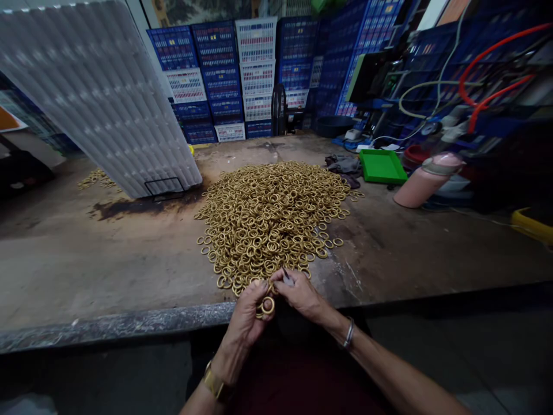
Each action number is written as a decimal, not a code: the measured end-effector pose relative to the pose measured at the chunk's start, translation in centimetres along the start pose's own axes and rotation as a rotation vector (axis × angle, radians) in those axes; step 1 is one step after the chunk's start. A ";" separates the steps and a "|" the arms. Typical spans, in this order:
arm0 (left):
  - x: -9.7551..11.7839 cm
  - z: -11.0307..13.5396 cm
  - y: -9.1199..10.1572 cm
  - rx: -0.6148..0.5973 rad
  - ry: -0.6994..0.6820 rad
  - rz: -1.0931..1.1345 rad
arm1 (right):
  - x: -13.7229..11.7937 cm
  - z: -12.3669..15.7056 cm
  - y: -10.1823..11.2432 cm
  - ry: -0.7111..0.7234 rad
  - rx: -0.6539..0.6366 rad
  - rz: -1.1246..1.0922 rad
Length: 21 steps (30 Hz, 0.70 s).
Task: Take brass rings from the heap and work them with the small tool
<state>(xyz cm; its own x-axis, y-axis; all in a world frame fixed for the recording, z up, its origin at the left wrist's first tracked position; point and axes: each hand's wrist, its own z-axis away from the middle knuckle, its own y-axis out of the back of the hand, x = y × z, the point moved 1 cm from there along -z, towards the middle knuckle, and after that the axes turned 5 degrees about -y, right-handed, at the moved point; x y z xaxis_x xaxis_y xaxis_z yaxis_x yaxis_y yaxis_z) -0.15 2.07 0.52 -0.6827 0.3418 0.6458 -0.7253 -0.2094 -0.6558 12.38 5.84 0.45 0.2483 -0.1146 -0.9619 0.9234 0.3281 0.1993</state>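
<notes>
Head view: the left hand [249,308] grips a few rings [272,306] just before the pile [268,213]; holding them steady should help the right hand [302,295], its fingers closed on a small pointed tool [288,280].

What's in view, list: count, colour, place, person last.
Rings: uncountable, gold, heaped centrally, some far left
Table: one, brown, beneath
Corrugated sheets: several, whitish, left
Wire stand: one, black, at sheets' foot
Crates: many, blue and white, behind
Fan: one, black, before crates
Basin: one, dark, back
Cloth: some, grey, right of heap
Tray: one, green, beside cloth
Bottle: one, pink, right of tray
Hoses: some, orange, upper right
Container: one, yellow, right edge
Wristband: one, gold, left wrist
Bracelet: one, silver, right wrist
Left grip: one, bare, front, holding rings
Right grip: one, bare, beside it, with pointed item
</notes>
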 end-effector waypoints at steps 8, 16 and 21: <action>0.0 -0.1 0.2 -0.022 -0.014 -0.075 | -0.9 0.5 1.0 0.402 0.083 0.408; 0.3 0.4 -0.4 -0.024 -0.006 -0.136 | -0.9 0.4 0.7 0.327 0.072 0.300; -0.1 0.3 -0.3 -0.022 -0.010 -0.129 | -0.3 -0.1 0.2 0.215 0.108 0.200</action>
<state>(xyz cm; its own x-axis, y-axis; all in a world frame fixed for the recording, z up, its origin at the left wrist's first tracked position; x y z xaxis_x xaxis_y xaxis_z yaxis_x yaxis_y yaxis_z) 0.09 1.85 0.78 -0.5851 0.3551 0.7291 -0.8049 -0.1442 -0.5756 12.50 6.02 0.80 0.3715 0.1470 -0.9167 0.8910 0.2210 0.3966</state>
